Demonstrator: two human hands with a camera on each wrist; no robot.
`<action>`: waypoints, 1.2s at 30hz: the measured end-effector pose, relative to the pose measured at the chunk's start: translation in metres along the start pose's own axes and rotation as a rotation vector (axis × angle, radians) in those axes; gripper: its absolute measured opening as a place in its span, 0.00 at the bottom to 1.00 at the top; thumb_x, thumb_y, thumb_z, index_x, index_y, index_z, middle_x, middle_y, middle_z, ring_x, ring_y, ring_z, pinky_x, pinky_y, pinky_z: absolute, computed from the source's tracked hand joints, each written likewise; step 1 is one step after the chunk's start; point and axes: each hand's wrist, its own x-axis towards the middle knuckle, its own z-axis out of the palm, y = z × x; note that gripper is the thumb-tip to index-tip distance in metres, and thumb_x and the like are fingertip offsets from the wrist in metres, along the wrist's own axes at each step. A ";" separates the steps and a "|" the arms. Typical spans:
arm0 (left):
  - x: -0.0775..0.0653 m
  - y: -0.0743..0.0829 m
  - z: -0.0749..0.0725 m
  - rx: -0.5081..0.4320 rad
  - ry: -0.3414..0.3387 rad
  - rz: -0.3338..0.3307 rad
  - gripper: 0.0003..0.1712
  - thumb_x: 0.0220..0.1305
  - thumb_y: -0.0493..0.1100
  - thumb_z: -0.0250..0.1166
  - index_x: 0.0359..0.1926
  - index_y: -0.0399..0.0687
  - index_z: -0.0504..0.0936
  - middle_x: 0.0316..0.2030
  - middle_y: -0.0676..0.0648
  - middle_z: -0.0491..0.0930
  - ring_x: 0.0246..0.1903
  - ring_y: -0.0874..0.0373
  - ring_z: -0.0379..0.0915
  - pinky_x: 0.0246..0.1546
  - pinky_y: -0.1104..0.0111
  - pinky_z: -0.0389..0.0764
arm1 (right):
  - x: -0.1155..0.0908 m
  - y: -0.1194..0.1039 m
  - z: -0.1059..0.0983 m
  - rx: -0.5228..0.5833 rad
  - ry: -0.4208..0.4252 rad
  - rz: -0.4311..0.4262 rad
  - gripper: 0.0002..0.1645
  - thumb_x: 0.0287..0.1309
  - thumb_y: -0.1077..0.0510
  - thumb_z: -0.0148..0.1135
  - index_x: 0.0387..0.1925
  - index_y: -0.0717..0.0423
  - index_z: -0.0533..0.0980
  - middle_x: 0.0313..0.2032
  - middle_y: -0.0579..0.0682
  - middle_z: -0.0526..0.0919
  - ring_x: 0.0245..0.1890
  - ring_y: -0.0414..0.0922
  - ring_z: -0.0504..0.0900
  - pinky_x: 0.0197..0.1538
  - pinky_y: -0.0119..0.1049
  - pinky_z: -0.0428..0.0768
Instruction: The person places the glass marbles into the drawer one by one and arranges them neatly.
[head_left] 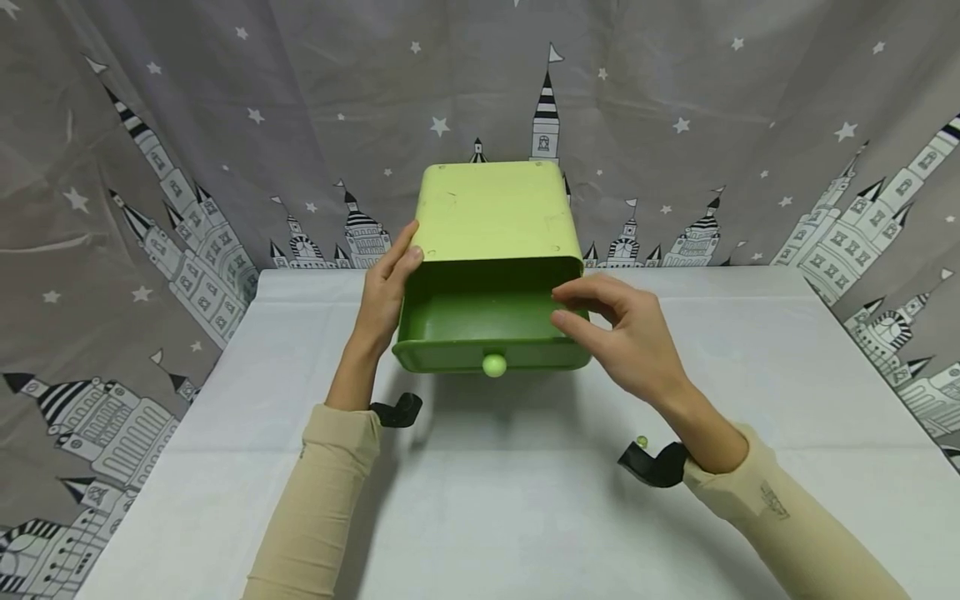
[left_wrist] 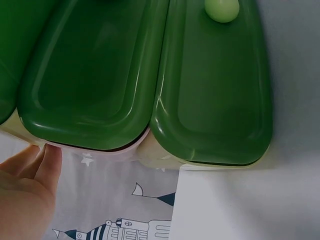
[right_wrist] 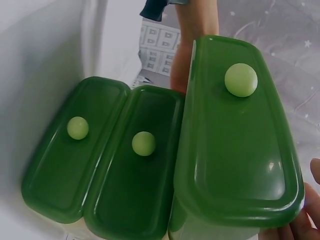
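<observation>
A small cabinet (head_left: 495, 208) has a yellow-green shell and dark green drawers with round pale green knobs. Its top drawer (head_left: 487, 357) is pulled out, with its bare green floor showing. The middle drawer (right_wrist: 132, 192) and bottom drawer (right_wrist: 67, 170) sit in the shell in the right wrist view. My left hand (head_left: 382, 296) rests with nearly straight fingers against the cabinet's left side. At the open drawer's right wall is my right hand (head_left: 626, 337), fingers loosely bent and thumb apart from them. In the right wrist view its fingers (right_wrist: 301, 227) are right by the drawer's corner.
The cabinet stands toward the back of a table with a white cloth (head_left: 510, 517). Behind and beside it hangs a grey curtain (head_left: 337, 108) with castles and stars. A small green round thing (head_left: 642, 441) shows near the black strap (head_left: 656, 467) at my right wrist.
</observation>
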 end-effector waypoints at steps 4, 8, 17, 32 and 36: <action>0.000 0.000 0.000 -0.005 -0.002 0.000 0.30 0.74 0.47 0.53 0.74 0.48 0.64 0.73 0.50 0.59 0.72 0.63 0.49 0.70 0.70 0.53 | -0.008 0.001 -0.004 -0.003 0.010 -0.001 0.12 0.54 0.74 0.66 0.43 0.72 0.81 0.41 0.61 0.83 0.44 0.50 0.82 0.53 0.34 0.79; 0.000 0.000 0.000 -0.008 -0.005 0.004 0.30 0.74 0.47 0.53 0.74 0.48 0.64 0.73 0.50 0.59 0.72 0.63 0.49 0.70 0.70 0.53 | -0.015 -0.001 -0.011 0.008 0.028 -0.015 0.12 0.54 0.76 0.66 0.42 0.73 0.81 0.40 0.62 0.83 0.44 0.49 0.82 0.53 0.35 0.79; 0.001 0.000 0.000 -0.009 -0.002 -0.004 0.30 0.75 0.47 0.53 0.74 0.49 0.64 0.73 0.50 0.59 0.72 0.63 0.50 0.70 0.69 0.53 | -0.035 -0.002 -0.029 -0.031 0.080 -0.025 0.15 0.52 0.79 0.65 0.42 0.70 0.82 0.40 0.53 0.84 0.44 0.43 0.82 0.52 0.32 0.79; 0.001 0.000 0.001 -0.009 0.001 -0.004 0.29 0.75 0.46 0.53 0.74 0.48 0.64 0.73 0.50 0.59 0.72 0.63 0.49 0.70 0.70 0.53 | -0.086 0.022 -0.062 -0.133 0.118 0.194 0.12 0.60 0.70 0.66 0.46 0.66 0.82 0.42 0.49 0.85 0.44 0.39 0.83 0.47 0.26 0.80; 0.000 0.000 0.000 -0.009 0.002 -0.001 0.30 0.75 0.46 0.53 0.74 0.48 0.64 0.73 0.50 0.59 0.72 0.63 0.48 0.70 0.70 0.53 | -0.091 0.025 -0.063 -0.147 0.134 0.226 0.12 0.59 0.69 0.66 0.46 0.66 0.82 0.43 0.49 0.85 0.44 0.38 0.83 0.46 0.25 0.80</action>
